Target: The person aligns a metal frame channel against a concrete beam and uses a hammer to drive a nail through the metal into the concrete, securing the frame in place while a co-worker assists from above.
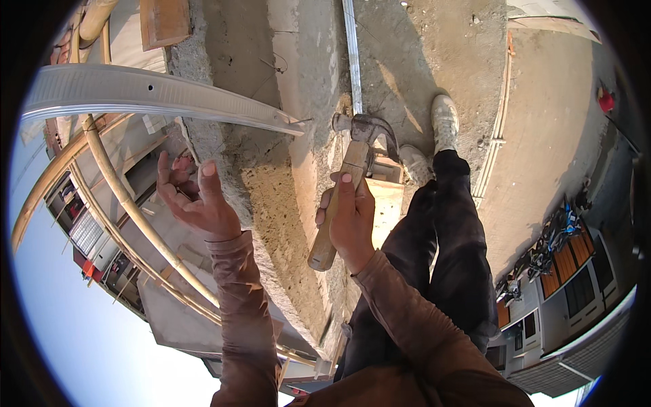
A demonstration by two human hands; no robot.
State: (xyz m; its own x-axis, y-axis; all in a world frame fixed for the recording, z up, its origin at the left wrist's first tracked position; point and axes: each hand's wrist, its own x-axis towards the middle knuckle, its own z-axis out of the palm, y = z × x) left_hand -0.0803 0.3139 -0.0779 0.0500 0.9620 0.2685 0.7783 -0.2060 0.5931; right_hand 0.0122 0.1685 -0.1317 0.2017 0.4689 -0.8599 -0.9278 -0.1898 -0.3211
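Note:
My right hand [354, 224] is wrapped round the wooden handle of a claw hammer [355, 161], thumb lying along the handle. The hammer's metal head points away from me, above the concrete ledge beside my feet. Off to the left, my left hand [205, 209] is raised with thumb and fingers apart and slightly curled, and I see nothing in it. Beyond it a ribbed metal channel [156, 93] slants in from the left, its tip ending over the ledge near a thin nail or wire. No contact shows between the left hand and the channel.
A rough concrete ledge [268, 197] runs between my hands. Bamboo poles [125, 197] stand outside it, with a drop to lower ground. A second metal strip [352, 54] lies ahead. A wooden block [165, 24] is at the far left; parked motorbikes [542, 247] are below right.

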